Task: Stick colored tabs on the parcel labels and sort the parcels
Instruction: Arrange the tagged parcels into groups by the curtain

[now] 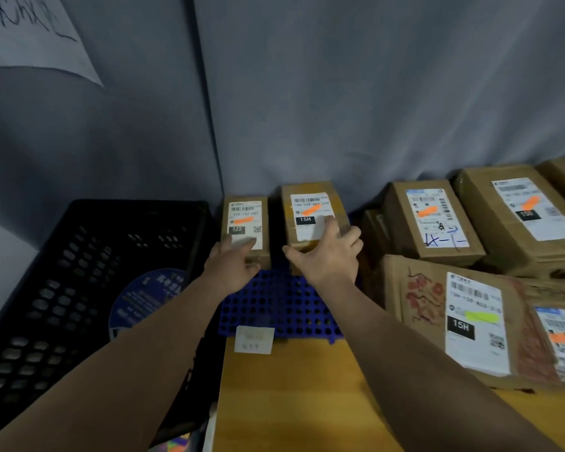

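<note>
1. Clasping near end of 122 box [245, 220] w/ L hand [234, 264]; gripping near end of 15H box [310, 210] w/ R hand [328, 256], fingers spread, thumb at front edge.
2. Sitting on blue mat [274, 308] at back of table [291, 402], both w/ orange tabs on.
3. Could tip or slip if lifted: end-only grips.
4. Could bump pile [415, 308] at R, or get mis-sorted: labels v. similar.

A creased grey fabric backdrop [372, 93] hung behind, with a handwritten paper sheet [30, 31] at its upper left. Dim light fell on a yellowish wooden table [291, 402]. A black perforated crate [62, 272] stood at its left.
</note>
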Motion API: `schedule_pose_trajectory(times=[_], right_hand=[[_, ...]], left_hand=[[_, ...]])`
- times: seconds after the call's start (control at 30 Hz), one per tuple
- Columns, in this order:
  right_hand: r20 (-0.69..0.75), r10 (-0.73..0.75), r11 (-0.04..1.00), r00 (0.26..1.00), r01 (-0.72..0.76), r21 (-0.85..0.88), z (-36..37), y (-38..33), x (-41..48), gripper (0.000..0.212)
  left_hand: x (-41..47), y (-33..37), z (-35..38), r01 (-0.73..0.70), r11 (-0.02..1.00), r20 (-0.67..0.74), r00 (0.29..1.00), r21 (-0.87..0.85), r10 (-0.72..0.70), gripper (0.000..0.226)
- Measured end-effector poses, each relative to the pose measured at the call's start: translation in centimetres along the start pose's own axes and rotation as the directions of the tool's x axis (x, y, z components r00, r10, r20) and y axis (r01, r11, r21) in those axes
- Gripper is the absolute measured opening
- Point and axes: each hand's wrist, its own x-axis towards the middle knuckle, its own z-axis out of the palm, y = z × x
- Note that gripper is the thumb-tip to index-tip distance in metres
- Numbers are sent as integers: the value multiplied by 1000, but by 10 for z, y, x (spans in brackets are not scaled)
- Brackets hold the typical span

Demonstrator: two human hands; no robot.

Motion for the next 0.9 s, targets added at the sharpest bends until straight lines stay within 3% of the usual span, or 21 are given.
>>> schedule_pose_trajectory(times=[0.1, 0.2, 0.33, 0.57, 0.67, 0.77, 0.9], right_hand=[[103, -33, 998, 994, 28, 51, 17, 3, 9, 85], [201, -176, 977, 964, 195, -80, 32, 7, 15, 59], [209, -264, 915, 942, 313, -255, 40, 9, 28, 66], [261, -299, 895, 918, 365, -258, 39, 4, 40, 56], [285, -335, 840, 898, 422, -342, 29, -1, 44, 51], [359, -326, 788, 875, 461, -408, 15, -7, 49, 53], [517, -250, 804, 819, 473, -360, -3, -10, 52, 64]], left_hand=[[7, -1, 1, -19, 1000, -1, 1000, 9, 19, 57], [10, -5, 2, -53, 998, -59, 997, -28, 51, 51], [15, -7, 1, -73, 997, -94, 993, -35, 69, 48], [27, -16, -2, -98, 995, -109, 989, -14, 96, 47], [27, -13, -3, -90, 995, -101, 991, 30, 93, 47], [23, -8, -5, -86, 993, -114, 989, 76, 94, 48], [9, 1, -9, -108, 993, -148, 982, 55, 115, 51]])
